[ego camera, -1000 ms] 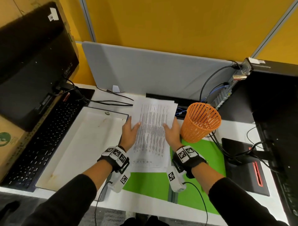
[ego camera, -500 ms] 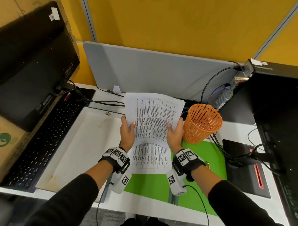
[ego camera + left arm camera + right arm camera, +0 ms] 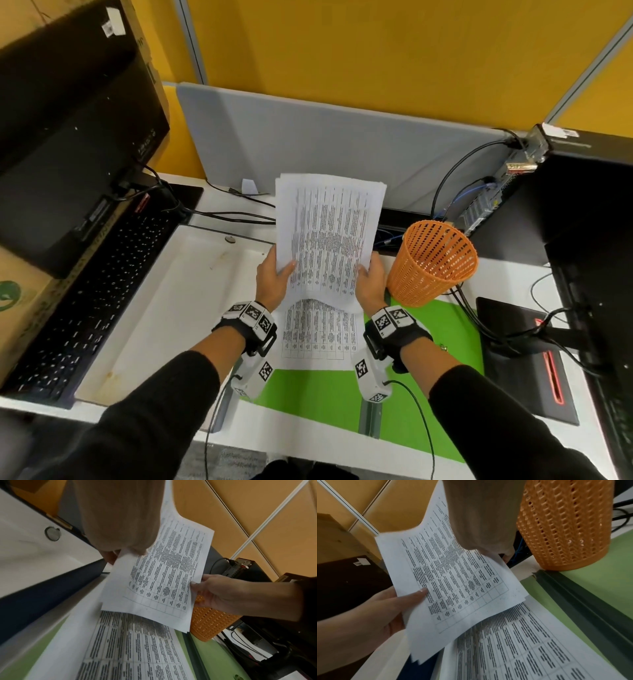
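Left hand [image 3: 274,281] pinching the left edge of a paper stack [image 3: 329,233], right hand [image 3: 371,282] pinching the right edge. Held raised between both, long axis near to far, above 1 sheet [image 3: 318,332] lying flat on the tabletop [image 3: 301,442]; basket [image 3: 433,263] just right.

Count, left to right:
- 1 cardboard box [image 3: 17,301]
- 1 keyboard [image 3: 92,298]
- 1 white tray [image 3: 171,308]
- 1 green mat [image 3: 325,394]
- 1 orange basket [image 3: 433,263]

Monitors: 2, left monitor [image 3: 68,164] far left, right monitor [image 3: 596,212] at the right edge.

Far side: 1 grey divider [image 3: 325,144], 1 mini PC [image 3: 486,202] far right.

Hands: 2, left hand [image 3: 274,281] and right hand [image 3: 371,281]. Wristbands: 2, left wristband [image 3: 251,318] and right wristband [image 3: 394,322].

Paper: 1 held stack [image 3: 329,233] (several sheets, edges fanned, exact number unreadable), plus 1 loose sheet [image 3: 318,339] showing flat on the near desk.

Cables by the basket: several, too tangled to count.
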The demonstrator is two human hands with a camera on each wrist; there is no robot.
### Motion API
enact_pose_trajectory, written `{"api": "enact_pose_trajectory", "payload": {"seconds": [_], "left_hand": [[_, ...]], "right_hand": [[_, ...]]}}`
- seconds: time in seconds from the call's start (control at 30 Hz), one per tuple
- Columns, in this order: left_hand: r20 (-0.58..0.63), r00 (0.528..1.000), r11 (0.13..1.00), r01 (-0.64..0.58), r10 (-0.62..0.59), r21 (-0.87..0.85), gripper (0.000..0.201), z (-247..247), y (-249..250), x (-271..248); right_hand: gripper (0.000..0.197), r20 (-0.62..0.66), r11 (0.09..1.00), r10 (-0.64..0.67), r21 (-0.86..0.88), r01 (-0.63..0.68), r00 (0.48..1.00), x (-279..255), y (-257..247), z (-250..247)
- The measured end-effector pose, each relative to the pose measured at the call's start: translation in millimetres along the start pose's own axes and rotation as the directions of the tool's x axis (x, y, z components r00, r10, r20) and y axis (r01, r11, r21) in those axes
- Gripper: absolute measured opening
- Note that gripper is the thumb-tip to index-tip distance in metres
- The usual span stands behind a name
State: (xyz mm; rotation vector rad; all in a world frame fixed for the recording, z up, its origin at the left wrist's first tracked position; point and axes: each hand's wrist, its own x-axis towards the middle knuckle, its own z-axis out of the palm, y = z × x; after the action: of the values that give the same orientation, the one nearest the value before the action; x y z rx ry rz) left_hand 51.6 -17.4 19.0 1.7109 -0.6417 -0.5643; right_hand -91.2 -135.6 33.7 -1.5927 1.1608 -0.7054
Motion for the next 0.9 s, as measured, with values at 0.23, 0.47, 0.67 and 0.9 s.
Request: {"api": "enact_pose_trajectory", "payload": {"seconds": [0.23, 0.47, 0.67, 0.9], "left_hand": [[-0.044, 0.994, 0.984, -0.087, 0.095, 0.158, 0.036, -13.7, 16.0, 29.2], [-0.155, 0.983, 0.989, -0.078, 0.097, 0.126, 0.036, -32.0, 6.2, 46.3], [-0.218, 0.966, 0.983, -0.111, 0.141, 0.147, 0.039, -42.2, -1.7, 50.5], [-0.225, 0.964, 0.972, -0.091, 0.14, 0.218, 0.039, -48.4, -16.7, 59.3]], "right_hand": [[0.022, -0.013, 0.994, 0.081, -0.076, -0.082, 0.997, 21.1, 15.2, 3.3], [0.095, 0.068, 0.67, 0.437, -0.69, -0.274, 0.897, 2.4, 51.9, 12.3], [0.09, -0.038, 0.607, 0.409, -0.735, -0.303, 0.912, -6.3, 64.8, 37.5], [0.069, -0.03, 0.654, 0.391, -0.694, -0.301, 0.92, -9.4, 64.3, 37.4]]}}
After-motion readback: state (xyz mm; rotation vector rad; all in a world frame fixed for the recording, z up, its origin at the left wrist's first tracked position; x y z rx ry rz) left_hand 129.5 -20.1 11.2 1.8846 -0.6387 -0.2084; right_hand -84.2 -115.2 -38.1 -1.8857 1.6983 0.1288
